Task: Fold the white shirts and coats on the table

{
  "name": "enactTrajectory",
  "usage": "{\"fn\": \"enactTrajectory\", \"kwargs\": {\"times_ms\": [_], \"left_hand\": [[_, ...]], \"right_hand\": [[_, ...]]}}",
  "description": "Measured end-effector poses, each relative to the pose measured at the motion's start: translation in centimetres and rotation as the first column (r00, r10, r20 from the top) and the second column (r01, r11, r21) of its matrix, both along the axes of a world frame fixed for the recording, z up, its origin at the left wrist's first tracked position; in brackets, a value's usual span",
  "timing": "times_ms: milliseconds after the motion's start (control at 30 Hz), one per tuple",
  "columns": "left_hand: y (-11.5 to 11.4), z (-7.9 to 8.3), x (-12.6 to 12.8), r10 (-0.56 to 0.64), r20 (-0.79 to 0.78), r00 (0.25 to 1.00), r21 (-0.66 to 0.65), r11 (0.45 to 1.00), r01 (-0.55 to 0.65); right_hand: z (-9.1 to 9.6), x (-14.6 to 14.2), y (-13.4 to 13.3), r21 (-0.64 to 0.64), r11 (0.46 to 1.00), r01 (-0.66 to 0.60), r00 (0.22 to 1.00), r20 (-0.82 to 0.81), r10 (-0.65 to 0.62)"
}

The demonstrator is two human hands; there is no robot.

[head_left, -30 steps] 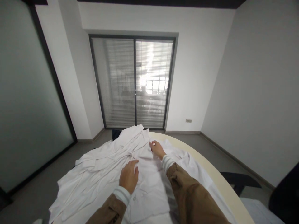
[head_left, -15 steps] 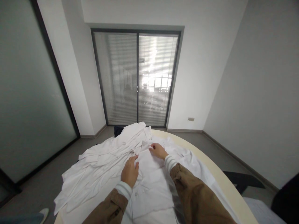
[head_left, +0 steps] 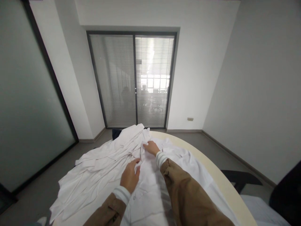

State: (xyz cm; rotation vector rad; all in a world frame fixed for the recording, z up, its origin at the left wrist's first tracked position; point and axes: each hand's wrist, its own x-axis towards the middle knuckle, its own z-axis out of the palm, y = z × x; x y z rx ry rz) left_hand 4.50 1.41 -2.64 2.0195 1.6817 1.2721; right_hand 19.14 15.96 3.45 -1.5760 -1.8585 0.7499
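Note:
A white buttoned garment [head_left: 150, 183], which looks like a shirt, lies spread on the round table in front of me. My right hand [head_left: 151, 148] pinches its raised far edge between thumb and fingers. Nearer to me, my left hand [head_left: 130, 176] rests against the garment's left edge. Its thumb and fingers are a little apart, and the fingertips touch the cloth. A small button [head_left: 134, 198] shows just below the left hand. My forearms hide part of the near cloth.
More white clothes [head_left: 94, 171] lie heaped and creased on the left, hanging over the table edge. The pale rim of the table [head_left: 211, 163] curves along the right. A black chair part [head_left: 242, 178] stands beyond it. Glass doors with blinds [head_left: 131, 81] are ahead.
My right hand has moved left with the pinched edge, which now folds up closer to my left hand. The left hand stays nearly in place. The view has shifted slightly.

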Motion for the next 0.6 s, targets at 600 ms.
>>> {"fn": "enactTrajectory", "kwargs": {"times_ms": [600], "left_hand": [[-0.5, 2.5, -1.4, 0.11, -0.276, 0.955, 0.024, 0.994, -0.107]], "right_hand": [[-2.3, 3.9, -7.6, 0.138, 0.989, -0.049, 0.907, 0.421, -0.014]]}}
